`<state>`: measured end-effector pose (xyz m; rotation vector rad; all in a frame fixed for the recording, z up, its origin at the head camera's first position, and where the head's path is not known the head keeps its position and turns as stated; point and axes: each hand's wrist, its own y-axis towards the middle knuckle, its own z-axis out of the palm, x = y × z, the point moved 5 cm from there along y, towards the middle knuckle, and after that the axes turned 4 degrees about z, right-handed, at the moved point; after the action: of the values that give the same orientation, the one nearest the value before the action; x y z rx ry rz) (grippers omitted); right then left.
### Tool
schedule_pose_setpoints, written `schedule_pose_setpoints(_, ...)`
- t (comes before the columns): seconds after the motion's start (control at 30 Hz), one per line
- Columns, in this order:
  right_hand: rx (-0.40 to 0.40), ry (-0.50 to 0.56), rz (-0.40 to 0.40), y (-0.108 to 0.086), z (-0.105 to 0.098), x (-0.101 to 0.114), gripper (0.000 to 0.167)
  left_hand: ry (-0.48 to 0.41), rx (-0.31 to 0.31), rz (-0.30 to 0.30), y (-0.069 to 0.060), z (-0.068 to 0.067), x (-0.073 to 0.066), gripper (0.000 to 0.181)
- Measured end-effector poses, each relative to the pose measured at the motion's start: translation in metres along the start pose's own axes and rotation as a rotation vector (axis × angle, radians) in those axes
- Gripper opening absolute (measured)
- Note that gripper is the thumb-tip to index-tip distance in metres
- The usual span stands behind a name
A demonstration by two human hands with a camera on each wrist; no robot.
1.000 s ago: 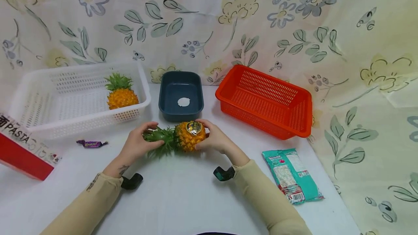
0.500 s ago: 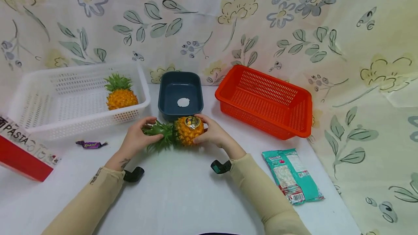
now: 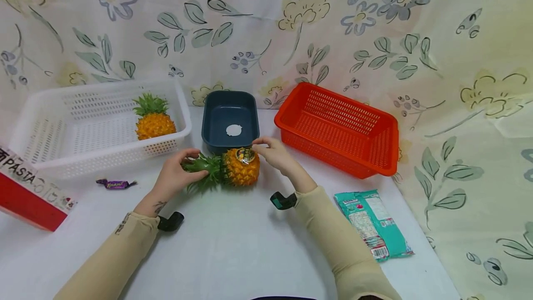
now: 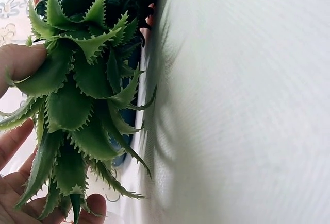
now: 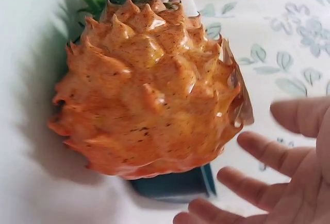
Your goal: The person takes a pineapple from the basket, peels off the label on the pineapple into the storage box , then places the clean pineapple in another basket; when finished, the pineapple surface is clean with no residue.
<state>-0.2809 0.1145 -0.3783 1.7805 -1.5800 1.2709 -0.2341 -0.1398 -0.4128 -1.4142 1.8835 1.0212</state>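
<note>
A small pineapple (image 3: 243,174) lies on its side on the white table, just in front of the dark blue tray (image 3: 210,144). Its green leaves (image 4: 77,100) point left, and a black and gold label (image 3: 245,155) is on its upper side. My left hand (image 3: 176,173) holds the leafy crown, thumb on the near side and fingers behind. At the round end, my right hand (image 3: 275,155) has its fingers spread near the label; the right wrist view shows a gap between those fingertips (image 5: 250,141) and the orange skin.
A second pineapple (image 3: 156,126) sits in the white basket (image 3: 104,156) at left. The red basket (image 3: 329,163) stands at right. A purple-wrapped candy (image 3: 116,184), a red pasta box (image 3: 31,198) and a teal snack packet (image 3: 389,233) lie on the table.
The pineapple has shifted slightly away from me, up against the tray, and its label has turned toward the back. My right hand has come off its round end; the left keeps its hold.
</note>
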Motion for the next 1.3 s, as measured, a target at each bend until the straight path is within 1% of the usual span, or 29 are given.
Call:
schedule_pose_setpoints(0.07,-0.038,-0.098,-0.019,0.0,0.0,0.008,0.027,0.002,-0.001,0.002,0.0,0.0,-0.001,0.06)
schedule_pose_setpoints(0.17,-0.066,-0.247,-0.056,0.001,0.002,0.018,0.027,0.007,-0.002,0.007,0.0,0.0,-0.001,0.06)
schedule_pose_setpoints(0.27,-0.08,-0.34,-0.081,0.001,0.003,0.026,0.025,0.008,-0.001,0.006,0.0,0.0,0.0,0.059)
schedule_pose_setpoints(0.4,-0.09,-0.35,-0.084,0.004,0.004,0.028,0.018,0.003,0.002,0.001,0.0,0.001,0.002,0.06)
schedule_pose_setpoints(0.5,-0.101,-0.329,-0.088,0.006,0.004,0.029,0.013,0.003,0.006,-0.004,0.0,0.001,0.003,0.06)
schedule_pose_setpoints(0.63,-0.129,-0.306,-0.11,0.005,0.003,0.034,0.008,-0.001,0.011,-0.015,0.0,0.001,0.004,0.061)
schedule_pose_setpoints(0.77,-0.162,-0.3,-0.146,-0.001,0.002,0.04,0.005,-0.008,0.016,-0.025,0.0,0.001,0.004,0.062)
schedule_pose_setpoints(0.87,-0.183,-0.28,-0.188,-0.006,0.001,0.043,0.003,-0.009,0.015,-0.025,0.0,0.001,0.004,0.062)
schedule_pose_setpoints(0.97,-0.21,-0.255,-0.266,-0.011,0.001,0.045,0.003,-0.006,0.012,-0.023,0.001,0.001,0.005,0.061)
schedule_pose_setpoints(1.03,-0.226,-0.24,-0.34,-0.015,0.0,0.047,0.003,-0.004,0.01,-0.021,0.001,0.001,0.005,0.061)
schedule_pose_setpoints(1.17,-0.249,-0.227,-0.526,-0.025,0.0,0.047,0.005,-0.006,0.004,-0.013,0.001,0.002,0.005,0.061)
schedule_pose_setpoints(1.3,-0.247,-0.233,-0.714,-0.036,0.001,0.043,0.01,-0.009,0.0,-0.007,0.001,0.001,0.004,0.06)
